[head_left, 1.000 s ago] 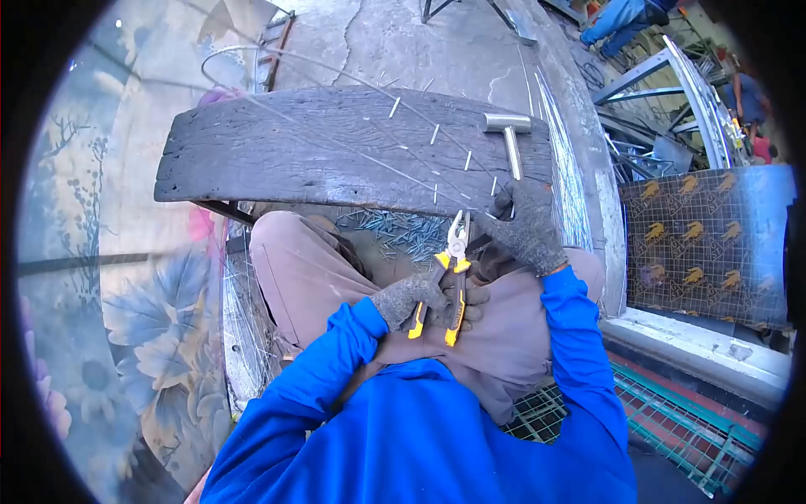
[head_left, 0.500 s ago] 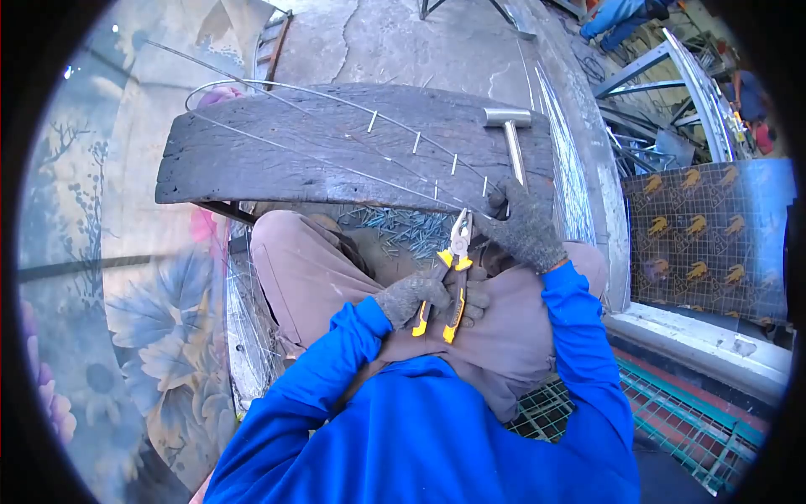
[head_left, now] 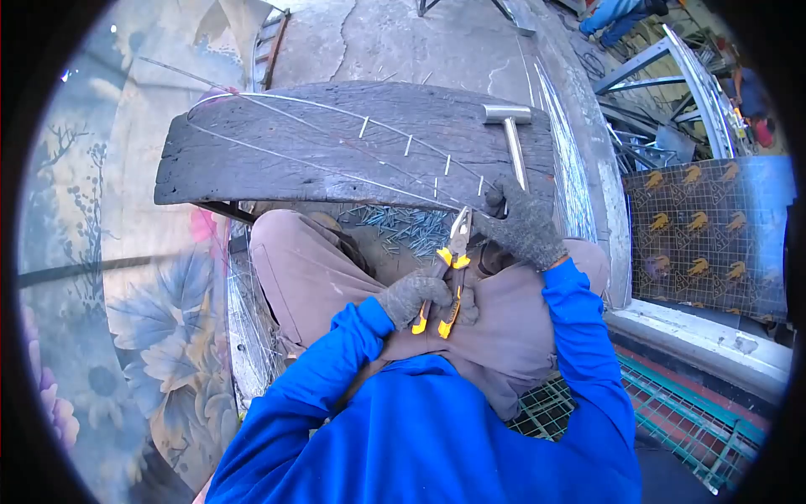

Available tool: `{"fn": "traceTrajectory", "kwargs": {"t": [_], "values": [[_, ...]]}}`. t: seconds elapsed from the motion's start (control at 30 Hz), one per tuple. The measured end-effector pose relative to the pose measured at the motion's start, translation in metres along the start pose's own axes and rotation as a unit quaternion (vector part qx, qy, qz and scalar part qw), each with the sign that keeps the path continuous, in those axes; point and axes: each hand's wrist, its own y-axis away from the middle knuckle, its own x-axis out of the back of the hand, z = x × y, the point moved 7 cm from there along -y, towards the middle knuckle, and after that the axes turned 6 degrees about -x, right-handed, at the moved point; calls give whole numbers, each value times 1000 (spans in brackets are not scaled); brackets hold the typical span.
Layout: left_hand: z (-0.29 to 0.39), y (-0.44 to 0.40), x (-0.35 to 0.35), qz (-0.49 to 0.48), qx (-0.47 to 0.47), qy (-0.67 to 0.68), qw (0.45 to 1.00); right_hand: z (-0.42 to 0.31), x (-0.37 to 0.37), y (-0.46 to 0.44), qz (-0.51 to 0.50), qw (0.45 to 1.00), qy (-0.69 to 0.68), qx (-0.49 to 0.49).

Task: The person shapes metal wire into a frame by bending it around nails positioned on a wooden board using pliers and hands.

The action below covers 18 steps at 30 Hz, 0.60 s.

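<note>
Head: pliers (head_left: 458, 246) in left fingers (head_left: 436, 291), tip near right fingers (head_left: 495, 202).

Cracked grey concrete floor (head_left: 420, 50) spreads at twelve o'clock, beyond a dark, weathered wooden surface (head_left: 252, 155). A pale floral-printed sheet (head_left: 172, 336) (blue leaves, pink and purple blooms) covers nine o'clock. An angular grey metal frame (head_left: 634, 67) stands towards two o'clock, a brown gridded panel with yellow prints (head_left: 672, 244) at three. Towards four run a whitish ledge (head_left: 701, 338) and green wire mesh (head_left: 688, 393), brightly lit.

Gloved left hand (head_left: 417, 300) grips pliers (head_left: 458, 245); hammer (head_left: 515, 147) on wooden bench (head_left: 201, 172).
</note>
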Motion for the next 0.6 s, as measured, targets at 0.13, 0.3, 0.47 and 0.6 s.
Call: {"fn": "traceTrajectory", "kwargs": {"t": [0.13,0.3,0.47,0.6], "values": [[6,6,-18,-16,-55,173,983,-7,0,3,-10,1000,-15,-12],[-4,7,-9,35,-42,199,978,-7,-1,0,-31,999,15,7],[3,4,-3,17,-69,237,969,-8,5,1,-46,998,-40,-31],[5,4,-7,11,-53,249,967,6,-3,-4,-76,992,-96,-44]]}}
